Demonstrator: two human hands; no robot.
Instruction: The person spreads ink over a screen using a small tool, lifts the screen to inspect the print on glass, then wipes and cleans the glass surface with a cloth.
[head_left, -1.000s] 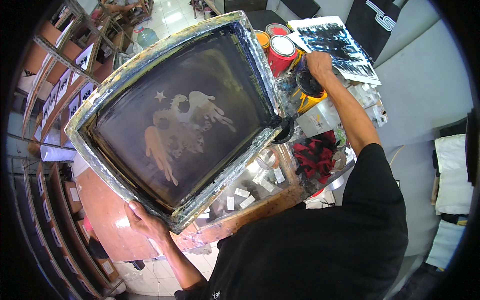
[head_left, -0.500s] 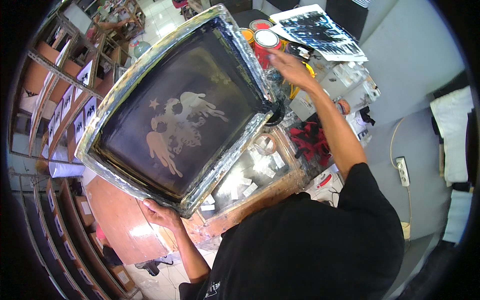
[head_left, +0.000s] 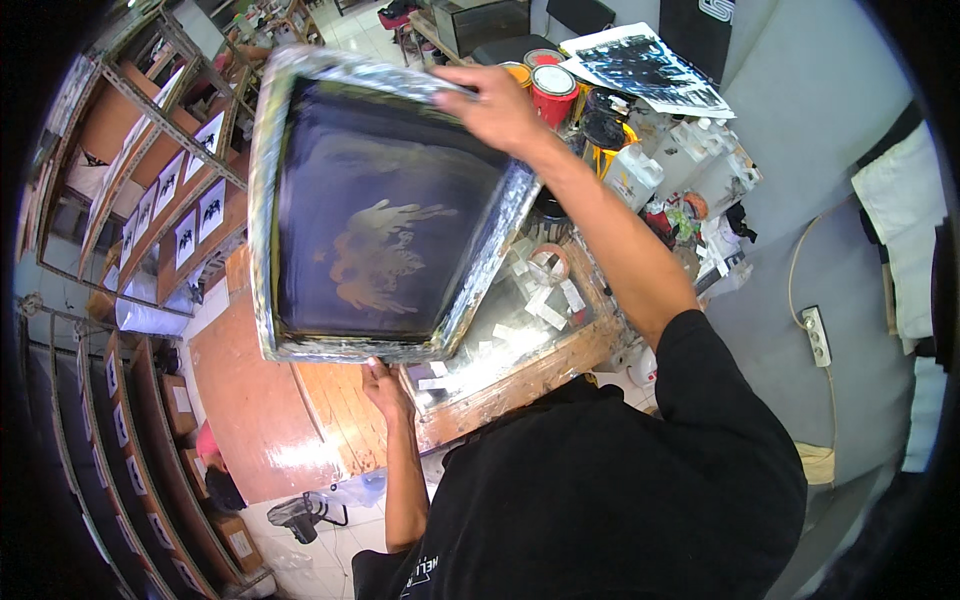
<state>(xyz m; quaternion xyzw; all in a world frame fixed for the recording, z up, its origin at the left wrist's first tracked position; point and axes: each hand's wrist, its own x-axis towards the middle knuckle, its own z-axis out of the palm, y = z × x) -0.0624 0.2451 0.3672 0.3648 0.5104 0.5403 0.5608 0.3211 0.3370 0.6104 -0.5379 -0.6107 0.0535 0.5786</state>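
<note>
A screen-printing frame with a paint-smeared rim hangs tilted over the worktable. Its dark mesh carries a pale motif of outstretched hands, slightly blurred by motion. My right hand is closed over the upper right corner of the rim. Beneath the lower edge, my left hand supports the frame, thumb against the rim; its other fingers are partly hidden. Under the frame's right side, a glass panel with scattered white tape pieces is set into the table.
A clear tape roll lies on the glass. Paint cans and a dark-printed sheet stand beyond my right forearm. Shelves with printed sheets line the left. A wooden board covers the table's left part. A power strip hangs on the right wall.
My right hand has come from near the paint cans onto the upper rim and grasped it. The frame has turned more upright, its lower left corner swinging right, and my left hand has shifted right.
</note>
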